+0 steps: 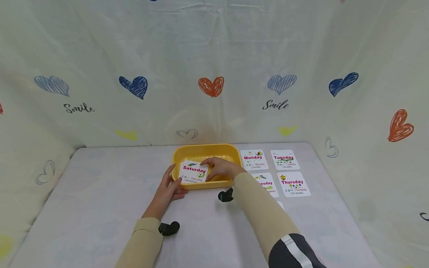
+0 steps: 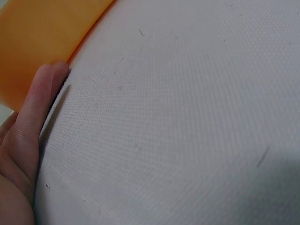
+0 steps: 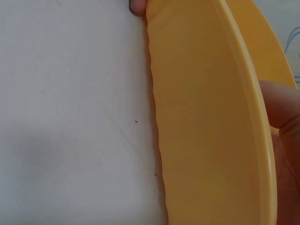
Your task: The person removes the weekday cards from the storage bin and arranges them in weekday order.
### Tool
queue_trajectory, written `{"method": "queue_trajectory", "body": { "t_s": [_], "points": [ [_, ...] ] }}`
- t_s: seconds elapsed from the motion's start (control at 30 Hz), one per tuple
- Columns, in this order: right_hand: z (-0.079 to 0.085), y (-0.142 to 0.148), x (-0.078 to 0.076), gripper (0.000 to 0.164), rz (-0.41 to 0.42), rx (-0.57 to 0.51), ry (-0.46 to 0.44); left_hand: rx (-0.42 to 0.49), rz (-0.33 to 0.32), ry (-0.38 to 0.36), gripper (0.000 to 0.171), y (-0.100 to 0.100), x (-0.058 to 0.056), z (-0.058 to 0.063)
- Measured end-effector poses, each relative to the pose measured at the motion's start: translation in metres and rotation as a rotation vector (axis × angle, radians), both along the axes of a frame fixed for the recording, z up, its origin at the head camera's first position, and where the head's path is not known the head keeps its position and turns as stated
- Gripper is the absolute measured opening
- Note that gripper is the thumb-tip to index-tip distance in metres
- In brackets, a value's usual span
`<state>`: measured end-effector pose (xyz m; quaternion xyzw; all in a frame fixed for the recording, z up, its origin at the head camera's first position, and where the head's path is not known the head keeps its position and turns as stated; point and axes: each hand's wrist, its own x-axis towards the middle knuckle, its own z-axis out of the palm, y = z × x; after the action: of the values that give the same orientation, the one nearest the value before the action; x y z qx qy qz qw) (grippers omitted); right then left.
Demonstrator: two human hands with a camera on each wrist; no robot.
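A yellow tray (image 1: 205,148) stands near the table's back edge. Inside it lies a white card printed "Saturday" (image 1: 193,172), toward the left end. My left hand (image 1: 167,188) holds the tray's front left corner, its thumb at the rim by the card. In the left wrist view, fingers (image 2: 35,96) rest low against the tray's outer wall (image 2: 51,28). My right hand (image 1: 220,168) reaches into the tray, thumb and fingers pinching the card's right edge. The tray wall (image 3: 206,117) hides most of that hand in the right wrist view.
Right of the tray lie a Monday card (image 1: 254,160), a Tuesday card (image 1: 285,159) and a Thursday card (image 1: 294,184). My right sleeve (image 1: 265,214) partly covers another card (image 1: 268,183) and a corner of one nearer me. A heart-printed curtain (image 1: 208,58) encloses the table.
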<state>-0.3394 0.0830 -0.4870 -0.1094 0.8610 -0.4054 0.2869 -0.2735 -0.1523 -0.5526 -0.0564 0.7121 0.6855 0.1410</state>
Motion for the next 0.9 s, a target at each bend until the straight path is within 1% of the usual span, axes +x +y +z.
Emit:
{"method": "queue_trajectory", "body": {
  "t_s": [0.1,0.23,0.37,0.5,0.7,0.9],
  "points": [
    [-0.002,-0.001,-0.002,0.056,0.002,-0.021,-0.007,0.002,0.007,-0.004,0.065,-0.001,0.000,0.000],
    [-0.006,-0.003,-0.005,0.055,-0.019,-0.038,-0.029,0.003,0.021,-0.016,0.065,-0.002,0.000,0.000],
    [-0.009,-0.005,-0.007,0.061,-0.058,-0.013,-0.043,0.005,0.034,-0.023,0.065,-0.002,-0.001,-0.001],
    [-0.011,-0.006,-0.011,0.067,-0.101,0.041,-0.040,0.003,0.036,-0.020,0.065,-0.002,0.000,-0.001],
    [-0.012,-0.005,-0.015,0.056,-0.137,0.133,-0.015,0.016,0.039,-0.024,0.065,0.001,-0.001,-0.002],
    [-0.012,-0.007,-0.018,0.047,-0.144,0.164,0.008,0.012,0.041,-0.019,0.065,0.003,-0.001,-0.001]
  ]
}}
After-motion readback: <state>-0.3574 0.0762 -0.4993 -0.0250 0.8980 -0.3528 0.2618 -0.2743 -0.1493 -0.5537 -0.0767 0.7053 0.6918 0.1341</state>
